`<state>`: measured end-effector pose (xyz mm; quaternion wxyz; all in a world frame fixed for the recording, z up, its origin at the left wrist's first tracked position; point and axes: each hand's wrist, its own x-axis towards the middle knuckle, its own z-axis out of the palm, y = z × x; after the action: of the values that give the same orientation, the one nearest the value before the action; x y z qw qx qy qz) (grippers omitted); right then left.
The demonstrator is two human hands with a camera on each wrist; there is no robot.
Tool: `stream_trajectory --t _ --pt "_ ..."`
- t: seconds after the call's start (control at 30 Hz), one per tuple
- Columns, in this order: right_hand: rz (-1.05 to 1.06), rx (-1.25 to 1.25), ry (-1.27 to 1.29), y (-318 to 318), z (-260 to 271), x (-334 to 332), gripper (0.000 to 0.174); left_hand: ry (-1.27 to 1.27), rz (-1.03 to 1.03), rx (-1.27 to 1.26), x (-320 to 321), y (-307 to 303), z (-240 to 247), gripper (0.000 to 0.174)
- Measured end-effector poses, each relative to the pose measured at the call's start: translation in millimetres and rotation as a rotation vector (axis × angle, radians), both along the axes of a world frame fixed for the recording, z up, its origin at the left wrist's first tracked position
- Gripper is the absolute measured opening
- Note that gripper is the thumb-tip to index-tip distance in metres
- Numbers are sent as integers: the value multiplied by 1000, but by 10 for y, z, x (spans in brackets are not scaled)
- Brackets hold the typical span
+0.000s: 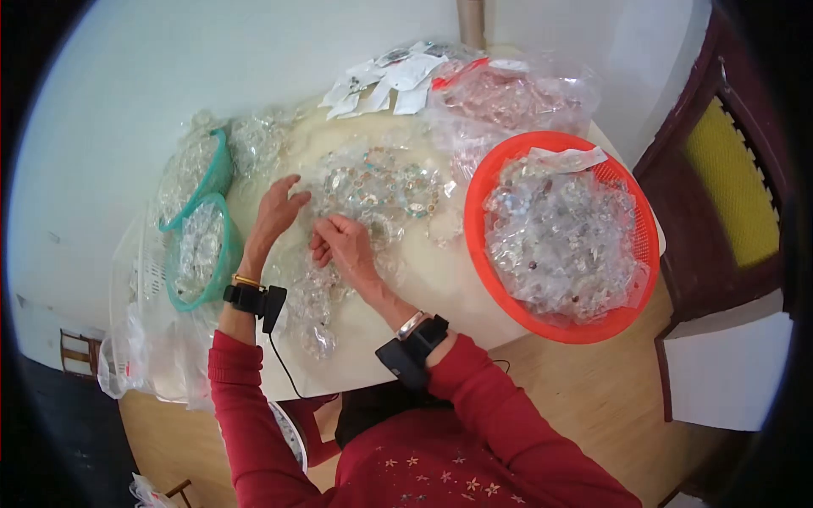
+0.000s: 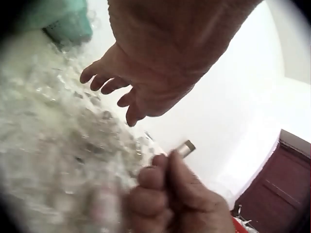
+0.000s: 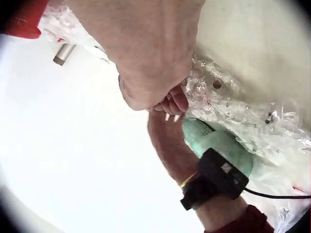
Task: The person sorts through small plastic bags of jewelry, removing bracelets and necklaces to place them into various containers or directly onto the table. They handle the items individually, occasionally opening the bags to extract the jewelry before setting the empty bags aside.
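Note:
Over the left part of the table, my left hand (image 1: 278, 210) is raised with its fingers loosely spread and nothing between them. The left wrist view shows its fingers (image 2: 111, 83) apart above clear plastic packets (image 2: 73, 126). Close beside it is my right hand (image 1: 345, 247), fingers curled and thumb pressed to the index finger (image 2: 151, 178). I cannot tell whether the right hand pinches a packet. Clear bags (image 1: 315, 317) lie just below the right hand. Farther back, clear packets of beaded bracelets (image 1: 368, 182) are spread on the table.
A red basket (image 1: 478, 254) heaped with clear packets stands at the right. Green baskets (image 1: 227, 254) with more packets are at the left. Along the back lie white packets (image 1: 411, 95) and a large bag of pinkish packets (image 1: 508, 97). The pale tabletop (image 1: 440, 288) borders a wall.

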<state>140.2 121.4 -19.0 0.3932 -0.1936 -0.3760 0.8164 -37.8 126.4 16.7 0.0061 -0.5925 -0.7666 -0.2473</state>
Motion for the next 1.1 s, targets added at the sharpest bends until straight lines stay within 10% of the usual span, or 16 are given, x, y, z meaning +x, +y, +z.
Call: stream_trajectory --t 0.17,0.37,0.7,0.8,0.87,1.1 --pt "-63 68 -92 -50 54 70 22 -244 -53 24 81 -324 -219 41" --pt "-496 961 -464 -135 255 194 15 -146 -85 366 34 -367 -537 36" --pt "-153 1974 -1584 1129 1019 553 18 -73 -99 465 89 -372 -562 23" --pt "90 1954 -1793 1412 835 809 14 -73 -50 450 118 -386 -569 23" --pt "680 1764 -2169 1395 767 802 22 -87 -34 454 139 -391 -572 23" --pt "668 1093 -1966 1491 684 763 22 -116 -20 406 131 -389 -568 23"
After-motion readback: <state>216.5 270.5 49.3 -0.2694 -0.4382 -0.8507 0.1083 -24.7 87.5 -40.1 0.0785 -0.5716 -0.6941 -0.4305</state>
